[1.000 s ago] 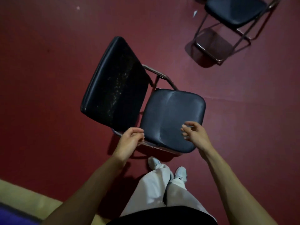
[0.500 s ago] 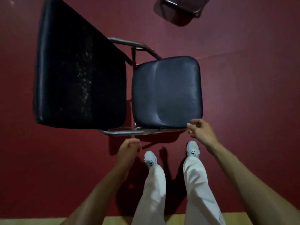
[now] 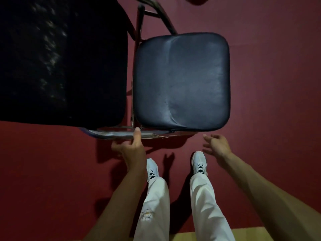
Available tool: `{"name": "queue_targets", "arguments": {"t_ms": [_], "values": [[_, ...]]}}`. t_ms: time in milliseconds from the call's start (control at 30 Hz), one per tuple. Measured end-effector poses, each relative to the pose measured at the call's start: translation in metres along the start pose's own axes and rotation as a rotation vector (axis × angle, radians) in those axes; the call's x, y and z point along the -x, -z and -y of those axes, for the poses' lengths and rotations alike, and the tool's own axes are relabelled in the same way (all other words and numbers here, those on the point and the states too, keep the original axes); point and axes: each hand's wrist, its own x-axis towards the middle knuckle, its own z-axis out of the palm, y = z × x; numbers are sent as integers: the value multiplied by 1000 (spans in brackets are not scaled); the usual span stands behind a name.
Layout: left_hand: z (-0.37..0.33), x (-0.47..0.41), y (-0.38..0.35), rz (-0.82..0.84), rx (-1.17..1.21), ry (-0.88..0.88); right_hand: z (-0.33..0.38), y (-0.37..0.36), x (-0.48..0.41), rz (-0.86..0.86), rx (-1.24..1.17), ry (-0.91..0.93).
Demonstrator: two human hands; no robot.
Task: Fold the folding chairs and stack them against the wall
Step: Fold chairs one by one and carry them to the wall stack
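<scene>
Dim, overhead light — hard floor shadows, backrest blurred.

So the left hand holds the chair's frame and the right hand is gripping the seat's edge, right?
Not quite. The right hand grips nothing: it is open and just short of the seat, not touching it, as the head view shows. The left hand does hold the frame.

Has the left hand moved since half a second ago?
Yes. The left hand went up to the silver metal frame tube of the black folding chair; it was short of it, now grips it.
</scene>
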Motion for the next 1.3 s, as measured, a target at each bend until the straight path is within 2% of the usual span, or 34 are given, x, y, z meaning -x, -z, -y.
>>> {"name": "queue_targets", "arguments": {"t_ms": [167, 367, 567, 733, 933, 1100, 1300], "values": [[19, -4, -11, -127, 138, -215, 0, 5, -43, -36, -135, 24], [25, -17, -12, -102, 296, -238, -1, 20, -92, -93, -233, 83], [34, -29, -12, -37, 386, -282, 2, 20, -110, -73, -261, 105], [36, -29, -15, -43, 404, -280, 15, 18, -108, -49, -388, 66], [30, -25, -16, -26, 445, -217, 20, 23, -105, -13, -363, 31], [26, -33, -13, -102, 291, -293, 24, 15, -107, -136, -238, 8], [23, -35, -4, -141, 275, -321, 17, 8, -95, -212, -134, 13]]}}
